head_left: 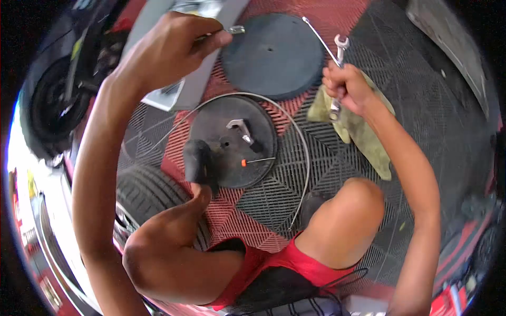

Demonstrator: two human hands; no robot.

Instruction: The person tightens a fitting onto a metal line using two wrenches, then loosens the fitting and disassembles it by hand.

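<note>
My left hand is closed in a pinch at the upper left, over the grey box. A small shiny metal piece sticks out from its fingertips; its exact kind is too small to make out. My right hand is wrapped around a combination wrench, open end up, its lower end showing below the fist. A thin metal rod also slants up and left from that fist. Beneath the right hand lies a yellowish cloth on the floor.
Two round black discs lie on the tiles; the nearer disc carries a silver metal part and an orange-handled screwdriver. A grey cable curves across the floor. A tire lies beside my leg.
</note>
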